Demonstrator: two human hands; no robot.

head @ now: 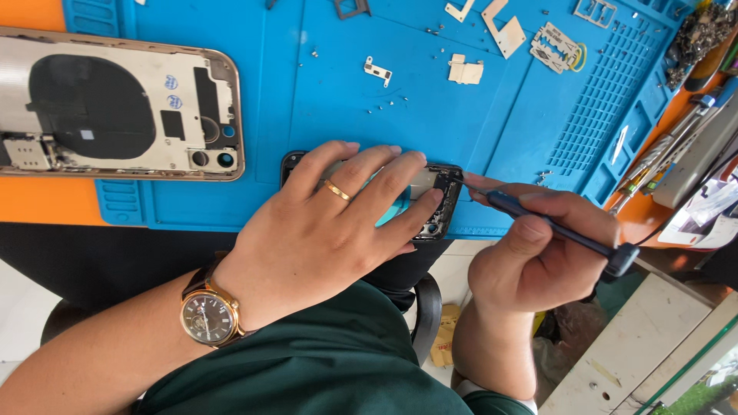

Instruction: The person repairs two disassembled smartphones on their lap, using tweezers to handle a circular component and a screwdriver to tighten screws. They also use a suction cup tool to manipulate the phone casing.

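Observation:
My left hand (330, 223), with a gold ring and a wristwatch, lies flat on an opened black phone (440, 201) at the near edge of the blue work mat (430, 107), pressing it down. My right hand (538, 250) grips a dark screwdriver (553, 227) like a pen. Its tip touches the phone's upper right corner. Most of the phone is hidden under my left fingers.
An empty gold-rimmed phone housing (115, 104) lies at the left on the mat. Small metal shields (465, 71), brackets (377, 71) and loose screws are scattered over the mat's far part. Tweezers and tools (669, 150) sit at the right on the orange table.

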